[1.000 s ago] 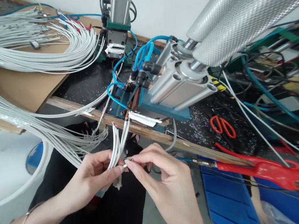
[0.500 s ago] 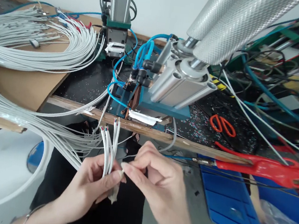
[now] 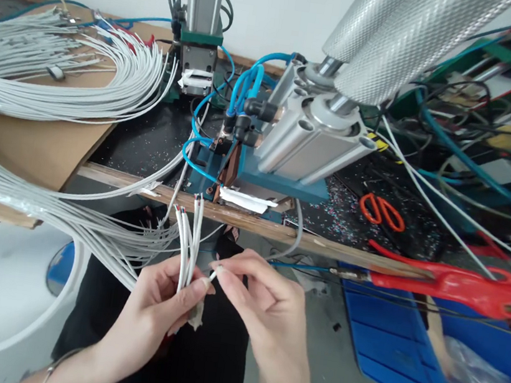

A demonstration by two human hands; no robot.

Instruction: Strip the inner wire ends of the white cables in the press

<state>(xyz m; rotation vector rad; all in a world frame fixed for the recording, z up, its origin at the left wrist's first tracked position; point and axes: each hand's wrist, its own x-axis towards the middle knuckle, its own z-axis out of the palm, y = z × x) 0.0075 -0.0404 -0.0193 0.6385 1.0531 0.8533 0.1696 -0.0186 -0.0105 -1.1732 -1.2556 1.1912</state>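
Left hand (image 3: 159,311): grip clenched on upright white cables (image 3: 188,242), stripped ends up.
Right hand (image 3: 259,305): just beside, pinching one cable end (image 3: 213,275).

- White cables (image 3: 186,242) at centre, their stripped tips red, blue and green;
- orange-handled scissors (image 3: 382,211) at right;
- red tool (image 3: 454,285) at lower right;
- blue tubing (image 3: 246,83) at upper centre;
- silver cross-hatched roller (image 3: 412,36) at upper right;
- blue crate (image 3: 403,355) at lower right.

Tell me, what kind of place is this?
Probably a small workshop where cables get made. Big bundles of grey cables lie on the bench, a machine with air cylinders and blue hoses stands at its edge, and the left hand holds several cable ends.
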